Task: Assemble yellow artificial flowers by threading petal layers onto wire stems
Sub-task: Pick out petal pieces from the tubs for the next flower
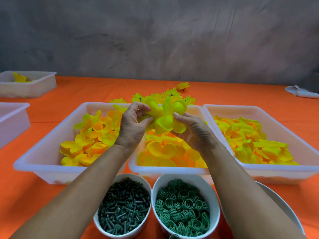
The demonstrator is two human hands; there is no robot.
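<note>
Both hands are raised over the middle tray [165, 169], working on one yellow flower [164, 118] held in the air between them. The left hand [133, 125] pinches the flower's left side, thumb and curled fingers [138, 107] closed on a petal. The right hand [193, 130] holds the right side from below, thumb pressed against a cupped petal and the other fingers curled under the bloom. The flower's petal layers spread outward, several of them bowl-shaped; no stem can be made out through the petals.

Three white trays sit side by side on the orange tabletop [86, 90]. The left tray [43, 163] holds yellow-orange petal pieces, the middle tray holds rounder petal pieces, and the right tray [276, 171] holds more pointed ones. Behind the trays lies a pile of finished flowers [170, 96], some showing dark green centres, with one flower [183, 85] lying apart further back.

Near the front edge stand two white bowls, just beside each other: the left bowl [96, 221] is full of dark green pegs [124, 204], the right bowl [215, 204] full of green ring-shaped pieces [183, 204]. Part of a white plate [283, 207] shows at the right. Two more white trays are at the far left, the back one [34, 88] holding a yellow piece [19, 78]. A white cloth [300, 91] lies at the far right.
</note>
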